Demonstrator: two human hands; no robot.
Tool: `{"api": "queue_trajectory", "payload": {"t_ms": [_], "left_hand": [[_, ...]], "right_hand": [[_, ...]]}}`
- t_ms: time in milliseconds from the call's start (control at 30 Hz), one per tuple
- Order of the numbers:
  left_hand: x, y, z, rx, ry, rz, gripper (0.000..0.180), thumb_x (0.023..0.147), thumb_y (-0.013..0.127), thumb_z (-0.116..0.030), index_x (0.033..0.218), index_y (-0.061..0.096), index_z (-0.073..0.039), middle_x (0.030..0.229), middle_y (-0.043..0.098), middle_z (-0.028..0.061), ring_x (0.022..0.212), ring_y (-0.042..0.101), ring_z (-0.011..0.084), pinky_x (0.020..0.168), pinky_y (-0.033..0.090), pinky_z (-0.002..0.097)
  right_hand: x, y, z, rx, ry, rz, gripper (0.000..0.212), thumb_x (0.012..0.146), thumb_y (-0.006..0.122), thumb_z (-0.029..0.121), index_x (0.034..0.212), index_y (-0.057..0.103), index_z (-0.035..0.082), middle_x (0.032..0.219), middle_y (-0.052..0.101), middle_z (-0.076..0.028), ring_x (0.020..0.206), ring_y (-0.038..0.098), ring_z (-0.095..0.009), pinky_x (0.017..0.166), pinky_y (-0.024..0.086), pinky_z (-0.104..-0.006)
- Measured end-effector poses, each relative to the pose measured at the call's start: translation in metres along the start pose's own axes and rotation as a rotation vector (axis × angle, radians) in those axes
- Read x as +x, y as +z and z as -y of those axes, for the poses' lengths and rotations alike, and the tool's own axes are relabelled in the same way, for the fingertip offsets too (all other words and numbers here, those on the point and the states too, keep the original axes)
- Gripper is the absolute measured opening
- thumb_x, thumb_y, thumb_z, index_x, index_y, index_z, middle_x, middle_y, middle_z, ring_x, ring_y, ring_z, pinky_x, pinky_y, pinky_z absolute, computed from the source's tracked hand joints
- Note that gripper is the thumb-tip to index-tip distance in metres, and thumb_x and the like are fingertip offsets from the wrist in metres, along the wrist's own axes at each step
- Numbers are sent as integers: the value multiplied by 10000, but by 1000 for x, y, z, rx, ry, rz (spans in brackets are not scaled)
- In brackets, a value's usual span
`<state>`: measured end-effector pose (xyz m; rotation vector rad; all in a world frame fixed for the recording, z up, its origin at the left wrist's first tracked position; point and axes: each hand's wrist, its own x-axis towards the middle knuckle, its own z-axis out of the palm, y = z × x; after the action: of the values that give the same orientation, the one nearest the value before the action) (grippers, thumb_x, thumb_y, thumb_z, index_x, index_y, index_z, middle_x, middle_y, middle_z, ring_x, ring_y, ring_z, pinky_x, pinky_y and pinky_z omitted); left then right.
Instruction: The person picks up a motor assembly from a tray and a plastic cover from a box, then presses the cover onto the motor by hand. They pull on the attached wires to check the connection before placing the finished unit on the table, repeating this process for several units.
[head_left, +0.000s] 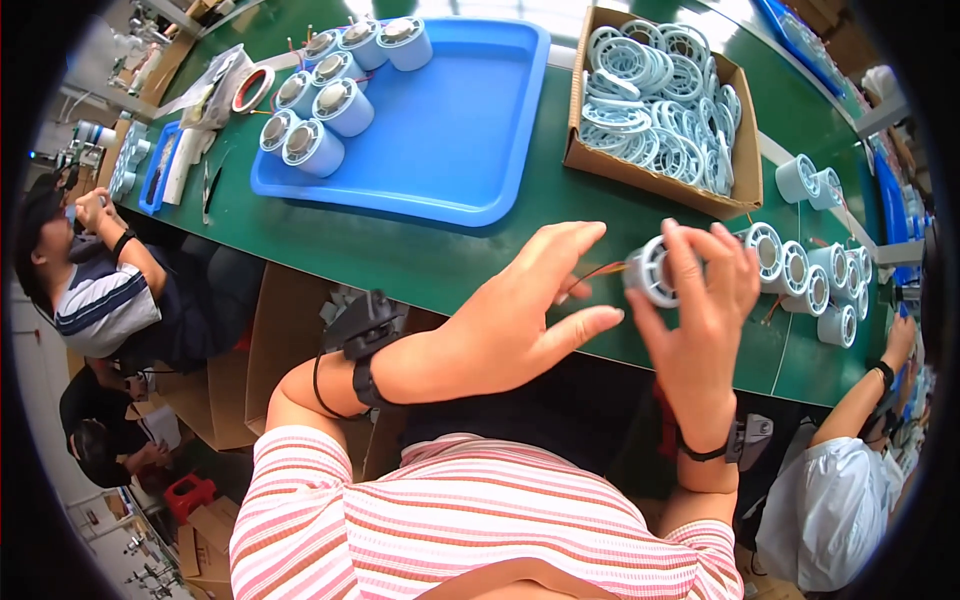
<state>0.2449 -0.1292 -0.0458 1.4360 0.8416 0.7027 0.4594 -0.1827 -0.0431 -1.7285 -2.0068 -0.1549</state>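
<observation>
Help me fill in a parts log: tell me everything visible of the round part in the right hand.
The round part is a short, pale blue cylinder, apparently plastic, its open, spoked end facing the camera and slightly right. The right hand grips it and hides some of that face. Thin wires, red and yellow among them, extend from its left side toward the left hand; whether they touch that hand is unclear. It appears held over the green table.

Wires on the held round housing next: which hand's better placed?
Probably the left hand: its thumb and forefinger are spread apart, and the wires trail toward it. The right hand is occupied gripping the round housing.
</observation>
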Motion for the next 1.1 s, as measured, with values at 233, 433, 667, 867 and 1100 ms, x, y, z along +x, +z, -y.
{"api": "queue_trajectory", "payload": {"t_ms": [233,433,667,867,1100], "left_hand": [[25,-112,-21,1527,441,-694,397,936,735,-222,1281,631,-54,1402,558,148,1295,538,346,1087,389,510],[15,-184,5,1615,108,-779,496,932,737,-207,1382,576,-73,1440,543,175,1338,529,372,1069,473,478],[-4,-211,11,1668,112,-585,541,898,688,-17,1421,555,-56,1436,567,152,1305,532,377,1098,445,451],[-6,-217,-3,1527,153,-517,606,839,739,1,1413,551,-46,1324,593,139,1174,556,347,1044,451,436],[-6,-207,-10,1283,120,-498,615,808,813,-62,1369,566,-27,1081,559,116,973,566,266,903,484,381]], "right_hand": [[-5,4,-53,-206,106,-168,667,779,867,188,1404,636,157,1379,578,-78,1367,494,-333,1201,239,-567],[-12,0,-67,-241,193,-176,666,789,863,220,1414,634,177,1418,567,-67,1374,496,-303,1197,232,-580],[-20,-4,-104,-236,226,-224,643,820,845,264,1423,633,187,1426,573,-66,1369,506,-281,1183,231,-573],[-29,-12,-136,-273,216,-243,640,829,838,283,1425,630,181,1424,578,-66,1362,510,-284,1181,233,-561],[-43,-25,-167,-292,241,-245,627,850,823,296,1430,622,166,1432,577,-76,1349,519,-291,1185,233,-568]]}}
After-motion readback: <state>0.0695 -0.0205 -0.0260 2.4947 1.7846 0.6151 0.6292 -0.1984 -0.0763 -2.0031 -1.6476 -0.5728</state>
